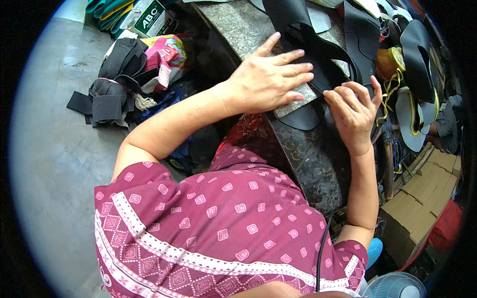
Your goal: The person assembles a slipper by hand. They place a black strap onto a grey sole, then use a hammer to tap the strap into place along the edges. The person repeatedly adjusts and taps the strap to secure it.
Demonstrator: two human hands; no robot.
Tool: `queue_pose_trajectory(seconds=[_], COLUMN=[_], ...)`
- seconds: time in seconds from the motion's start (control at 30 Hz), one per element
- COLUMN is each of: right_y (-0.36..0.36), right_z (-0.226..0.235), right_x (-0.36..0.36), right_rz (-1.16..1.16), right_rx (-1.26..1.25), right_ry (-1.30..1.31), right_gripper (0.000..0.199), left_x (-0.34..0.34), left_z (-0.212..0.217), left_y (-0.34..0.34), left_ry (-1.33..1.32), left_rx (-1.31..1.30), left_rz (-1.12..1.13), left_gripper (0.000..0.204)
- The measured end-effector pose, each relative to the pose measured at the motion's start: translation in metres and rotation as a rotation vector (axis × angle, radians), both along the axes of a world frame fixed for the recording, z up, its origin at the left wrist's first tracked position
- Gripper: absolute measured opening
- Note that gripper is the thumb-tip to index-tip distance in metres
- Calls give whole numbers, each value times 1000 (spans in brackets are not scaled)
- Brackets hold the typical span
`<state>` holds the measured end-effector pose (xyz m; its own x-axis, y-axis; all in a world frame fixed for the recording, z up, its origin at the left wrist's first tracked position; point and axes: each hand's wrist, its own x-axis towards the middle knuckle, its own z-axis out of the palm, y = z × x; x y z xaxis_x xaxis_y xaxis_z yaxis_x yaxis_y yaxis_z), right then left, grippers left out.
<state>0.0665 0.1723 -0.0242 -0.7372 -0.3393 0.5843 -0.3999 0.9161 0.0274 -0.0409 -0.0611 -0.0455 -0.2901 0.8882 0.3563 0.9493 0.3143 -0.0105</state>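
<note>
The left hand (pixel 272 79) lies splayed, gripping nothing, over the black sandal (pixel 324 73) on the surface (pixel 318 161), seemingly to steady it, while the right hand (pixel 352 110) curls at its edge, whether pinching I cannot tell.

Head cam = L fisheye; set above & beside workbench (pixel 318 166), fairly close, facing down, v. wide FOV.

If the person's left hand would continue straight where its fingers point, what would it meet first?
The left hand would probably meet the wide-strapped, flat black sandal first, just beyond the fingertips, though depth is unclear.
</note>
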Motion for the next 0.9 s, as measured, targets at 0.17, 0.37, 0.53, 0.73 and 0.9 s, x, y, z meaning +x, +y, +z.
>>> queue_pose_trajectory(seconds=[0.17,0.37,0.53,0.73,0.9], right_y=[16,27,34,0,16], right_z=[18,38,62,38,52], right_x=[-11,-3,-9,-7,-8], right_rz=[5,8,90,45,41], right_rx=[-73,118,-86,28,138], right_ry=[-64,-166,-218,-219,-171], right_gripper=[14,24,9,15,8], left_x=[-26,-16,-3,7,-5], left_z=[11,29,47,42,37], left_y=[-4,1,0,17,12], left_ry=[215,227,-111,-22,63], left_rx=[89,207,251,261,269], left_rz=[23,-94,-151,-69,-93], left_gripper=[30,10,13,18,11])
